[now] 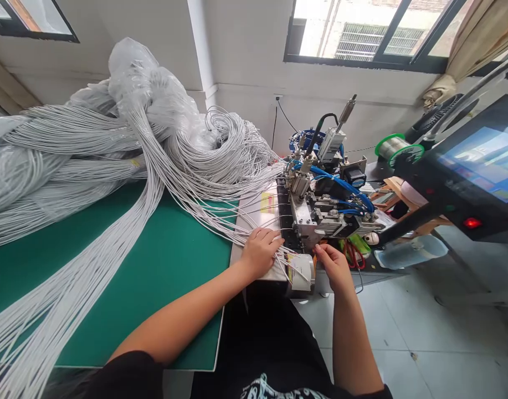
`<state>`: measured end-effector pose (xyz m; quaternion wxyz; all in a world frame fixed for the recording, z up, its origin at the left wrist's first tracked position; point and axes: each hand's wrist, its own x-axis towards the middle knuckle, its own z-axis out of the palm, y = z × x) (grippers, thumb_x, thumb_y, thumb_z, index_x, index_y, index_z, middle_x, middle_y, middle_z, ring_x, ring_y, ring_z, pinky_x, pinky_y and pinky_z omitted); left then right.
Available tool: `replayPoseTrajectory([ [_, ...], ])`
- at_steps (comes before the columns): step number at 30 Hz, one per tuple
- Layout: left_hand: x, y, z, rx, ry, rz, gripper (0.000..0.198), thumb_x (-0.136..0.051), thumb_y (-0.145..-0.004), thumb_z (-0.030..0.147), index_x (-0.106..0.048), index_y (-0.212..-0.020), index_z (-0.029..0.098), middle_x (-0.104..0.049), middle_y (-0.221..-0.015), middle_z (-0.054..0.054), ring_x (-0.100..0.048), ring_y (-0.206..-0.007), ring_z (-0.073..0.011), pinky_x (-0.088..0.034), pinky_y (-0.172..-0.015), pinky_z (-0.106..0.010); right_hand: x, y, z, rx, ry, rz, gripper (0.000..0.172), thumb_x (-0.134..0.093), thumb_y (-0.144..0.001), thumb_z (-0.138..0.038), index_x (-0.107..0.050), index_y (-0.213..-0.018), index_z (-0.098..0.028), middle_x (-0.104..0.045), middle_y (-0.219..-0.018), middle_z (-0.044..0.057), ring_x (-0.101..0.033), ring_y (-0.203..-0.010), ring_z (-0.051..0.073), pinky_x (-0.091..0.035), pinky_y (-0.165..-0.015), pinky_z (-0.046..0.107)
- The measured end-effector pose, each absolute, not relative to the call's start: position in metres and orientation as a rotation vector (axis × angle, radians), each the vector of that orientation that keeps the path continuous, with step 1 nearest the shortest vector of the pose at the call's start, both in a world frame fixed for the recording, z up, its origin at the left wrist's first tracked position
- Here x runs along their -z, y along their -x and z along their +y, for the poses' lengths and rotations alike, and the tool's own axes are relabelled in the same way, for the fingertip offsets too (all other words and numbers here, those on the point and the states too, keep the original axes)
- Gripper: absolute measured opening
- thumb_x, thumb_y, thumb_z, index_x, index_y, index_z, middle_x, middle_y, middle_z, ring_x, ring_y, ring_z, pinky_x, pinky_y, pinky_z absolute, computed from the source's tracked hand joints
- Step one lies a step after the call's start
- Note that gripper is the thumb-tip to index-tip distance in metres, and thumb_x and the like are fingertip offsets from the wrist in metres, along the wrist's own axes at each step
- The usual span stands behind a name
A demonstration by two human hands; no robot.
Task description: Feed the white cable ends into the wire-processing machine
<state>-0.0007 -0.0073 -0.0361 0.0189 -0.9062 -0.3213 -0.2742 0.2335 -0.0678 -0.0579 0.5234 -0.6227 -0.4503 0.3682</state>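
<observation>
Looking over the person's shoulder. The desk (pixel 170 277) has a green mat top with a pale edge and stands against a white wall. A dark-framed window (pixel 362 33) sits high on the right, with a curtain (pixel 473 44) bunched at its end. The floor (pixel 424 332) is light grey tile.

Most of the desk is buried in white wires (pixel 124 221). Long bundles run from the near left corner up to a big heap, with a clear plastic bag (pixel 133 77) on top. Loose ends fan right onto a metal plate (pixel 257 205) at the desk's end. The machine (pixel 324 205) stands just past the plate: blue hoses, metal blocks, one probe tilted up. A green spool (pixel 397 147) is behind it. A touchscreen (pixel 482 160) hangs on an arm at right, with a red lamp lit below it.

Left hand (pixel 260 252) lies palm down on the wire ends at the plate's near edge, fingers curled over them and gripping. Right hand (pixel 334 266) is just beside it at the machine's front, fingertips pinched together, probably on one wire end; too small to confirm. A white block (pixel 301 271) sits between the two hands, touching the wire tips.

Poor visibility:
- The wire bundles and the desk's left side are cut off by the frame.
- The screen content is blurred.
- A red-handled tool (pixel 353 255) is mostly behind the right hand.
</observation>
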Motion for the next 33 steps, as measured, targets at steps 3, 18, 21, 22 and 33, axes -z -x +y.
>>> replayPoseTrajectory([
  [3, 0.036, 0.0, -0.006, 0.929, 2.787, -0.961, 0.034, -0.051, -0.076, 0.008, -0.063, -0.107, 0.018, -0.067, -0.102, -0.006, -0.055, -0.097, -0.0212, -0.039, -0.095, -0.039, 0.052, -0.234, -0.071, -0.808, 1.505, -1.144, 0.042, -0.063, -0.076, -0.057, -0.061, -0.073, -0.015, -0.053, -0.065, 0.0, -0.047, -0.061, 0.012, -0.038, -0.057, 0.023],
  [18, 0.038, 0.007, -0.002, 0.835, 2.806, -0.658, 0.026, -0.039, -0.09, 0.019, -0.063, -0.099, 0.018, -0.066, -0.072, -0.001, -0.063, -0.069, -0.0129, -0.047, -0.067, -0.026, 0.031, -0.179, -0.089, -0.354, 1.285, -1.654, 0.021, -0.058, -0.088, -0.037, -0.066, -0.084, -0.017, -0.065, -0.072, 0.0, -0.057, -0.06, 0.01, -0.043, -0.058, 0.019],
  [21, 0.039, 0.007, -0.009, 0.746, 2.836, -0.616, 0.024, -0.043, -0.093, 0.031, -0.063, -0.097, 0.018, -0.065, -0.07, 0.0, -0.063, -0.063, -0.0132, -0.047, -0.06, -0.025, 0.03, -0.172, -0.088, -0.387, 1.191, -1.748, 0.018, -0.057, -0.088, -0.033, -0.066, -0.087, -0.018, -0.066, -0.074, 0.001, -0.059, -0.062, 0.011, -0.044, -0.059, 0.019],
  [22, 0.039, 0.008, -0.013, 0.739, 2.84, -0.609, 0.025, -0.044, -0.093, 0.033, -0.063, -0.096, 0.018, -0.065, -0.069, 0.0, -0.062, -0.062, -0.0135, -0.047, -0.058, -0.025, 0.03, -0.172, -0.088, -0.424, 1.154, -1.778, 0.018, -0.056, -0.089, -0.033, -0.065, -0.086, -0.018, -0.065, -0.073, 0.001, -0.058, -0.061, 0.011, -0.043, -0.057, 0.019],
  [33, 0.01, 0.021, -0.072, 0.903, 2.886, -0.432, 0.033, -0.043, -0.096, 0.039, -0.069, -0.086, 0.021, -0.061, -0.059, 0.002, -0.056, -0.054, -0.0085, -0.038, -0.051, -0.021, 0.032, -0.153, -0.084, -0.962, 0.866, -1.848, 0.027, -0.053, -0.085, -0.042, -0.055, -0.1, -0.02, -0.056, -0.076, 0.001, -0.054, -0.065, 0.014, -0.045, -0.057, 0.025],
])
